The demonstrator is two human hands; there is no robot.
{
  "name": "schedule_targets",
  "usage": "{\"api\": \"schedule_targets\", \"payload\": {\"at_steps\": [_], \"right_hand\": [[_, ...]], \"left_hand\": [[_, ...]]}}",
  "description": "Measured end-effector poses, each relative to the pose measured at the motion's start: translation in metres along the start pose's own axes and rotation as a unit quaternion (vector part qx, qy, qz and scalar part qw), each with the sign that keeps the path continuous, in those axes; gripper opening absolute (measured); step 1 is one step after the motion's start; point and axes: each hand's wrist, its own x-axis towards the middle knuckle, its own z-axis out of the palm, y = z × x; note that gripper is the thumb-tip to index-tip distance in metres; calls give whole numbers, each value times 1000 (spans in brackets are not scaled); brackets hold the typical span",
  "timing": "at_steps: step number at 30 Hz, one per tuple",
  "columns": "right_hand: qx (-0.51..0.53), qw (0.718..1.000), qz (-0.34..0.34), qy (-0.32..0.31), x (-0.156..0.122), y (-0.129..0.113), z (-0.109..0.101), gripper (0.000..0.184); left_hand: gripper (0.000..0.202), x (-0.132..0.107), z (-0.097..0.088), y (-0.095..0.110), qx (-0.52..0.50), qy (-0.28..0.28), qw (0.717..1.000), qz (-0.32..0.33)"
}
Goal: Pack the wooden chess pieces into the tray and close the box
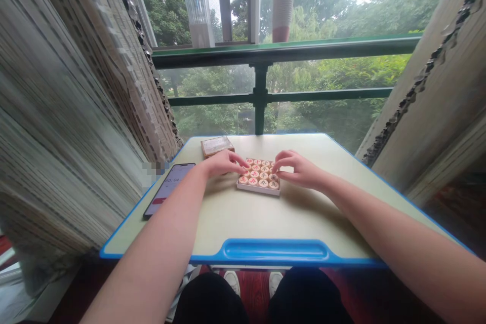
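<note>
A shallow white open box (258, 191) stands on the table, filled with rows of round wooden Chinese chess pieces (263, 175) bearing red and dark characters. My left hand (223, 163) reaches in from the left, its fingers closed at a piece along the box's left side. From the right, my right hand (298, 169) curls thumb and forefinger together at a piece by the right edge. The fingers partly cover the pieces they touch.
A flat box lid (217, 145) lies behind my left hand. At the left, a phone (167, 190) shows a running timer. The pale table (243, 220) has a blue rim and a blue front tray (275, 250). Curtains (110, 71) hang on both sides, with a green railing (260, 96) beyond.
</note>
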Motion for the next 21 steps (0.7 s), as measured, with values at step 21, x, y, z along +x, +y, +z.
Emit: {"api": "schedule_targets", "payload": {"at_steps": [21], "right_hand": [[2,999,31,-31,0,-7,-4,15]], "left_hand": [[39,-3,0,3,23,-17,999,-20]]}}
